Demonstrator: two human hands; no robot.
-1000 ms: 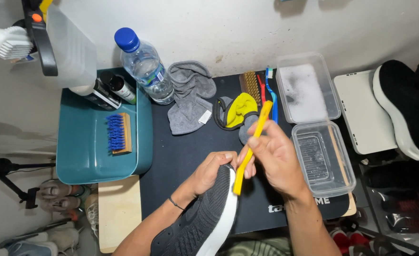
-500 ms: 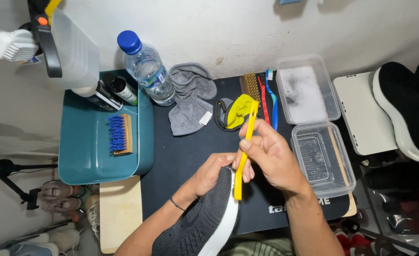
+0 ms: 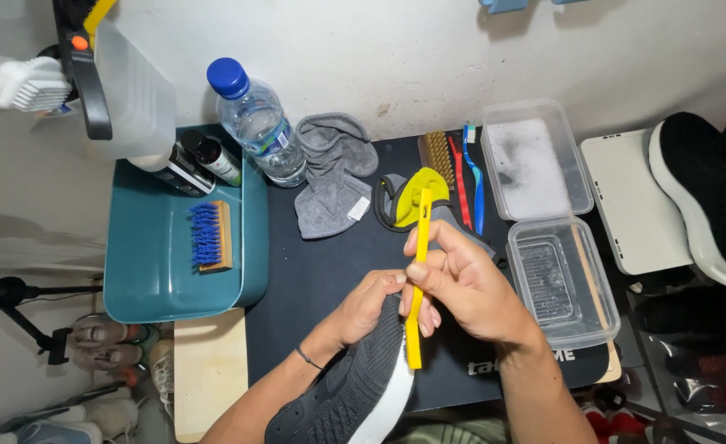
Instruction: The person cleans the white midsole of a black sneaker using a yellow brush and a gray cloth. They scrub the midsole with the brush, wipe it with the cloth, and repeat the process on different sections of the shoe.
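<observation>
The dark tabletop mat [image 3: 330,279] carries nearly everything here, with a teal tray [image 3: 153,279] overlapping its left edge and holding a blue-bristled brush [image 3: 211,237] and two dark spray cans [image 3: 194,164]. On the far right, off the mat, a second black shoe [image 3: 700,197] rests beside a white lid [image 3: 634,201]. Two clear plastic tubs [image 3: 544,222] line the mat's right edge, and a water bottle [image 3: 258,123] and a crumpled grey cloth [image 3: 334,177] sit along the back by the wall. At the near edge the left hand [image 3: 371,304] has its fingers wrapped over the toe of a dark knit shoe [image 3: 351,390] with a white sole, pinning it low in the view, almost off the mat's front edge. The right hand [image 3: 466,284] has its fingers clamped round a long yellow brush handle [image 3: 416,279]. Over the last second that handle has swung from a slant to nearly upright and slid down, so its lower end now lies against the shoe's toe and sole rim — the tool has come to the shoe (the bristles themselves cannot be made out). Open room lies on the bare mat between tray and hands; to the right the tubs crowd close, and behind the handle lie a yellow-lined pouch [image 3: 408,197], a wooden brush [image 3: 437,152] and toothbrushes [image 3: 470,177].
</observation>
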